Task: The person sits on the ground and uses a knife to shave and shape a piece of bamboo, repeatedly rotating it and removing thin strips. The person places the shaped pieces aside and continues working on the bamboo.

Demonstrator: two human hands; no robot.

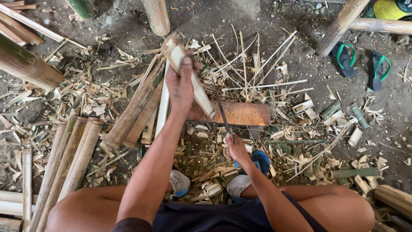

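I look down from the head camera at a person seated low, bare knees spread, over a dirt floor (240, 17) thick with bamboo scraps. My left hand (181, 83) is closed around a split bamboo piece (201, 92), gripping it near its far, upper end. The piece stands tilted, its top leaning to the far left, and its near lower end rests on a flat reddish wooden block (244, 114) that lies across the middle of the scene. My right hand (236, 147) is closed around the handle of a long thin blade (221, 109). The blade points away from me, running just right of the bamboo piece and crossing over the block; I cannot tell whether its edge touches the bamboo.

Left of the block, several flat bamboo slats (139, 105) lie stacked at a slant. Nearer and further left, longer half-round bamboo lengths (71, 157) lie side by side, reaching toward my left knee. A thick bamboo pole (25, 64) lies at the far left edge. Thin pale splints (266, 64) fan out on the floor beyond the block. Short green and pale offcuts (334, 109) are scattered to the right.

At the far right a pair of dark sandals with green straps (360, 62) sits beside a slanted wooden post (341, 25). My feet wear pale and blue footwear (238, 184), near the body, among the shavings.
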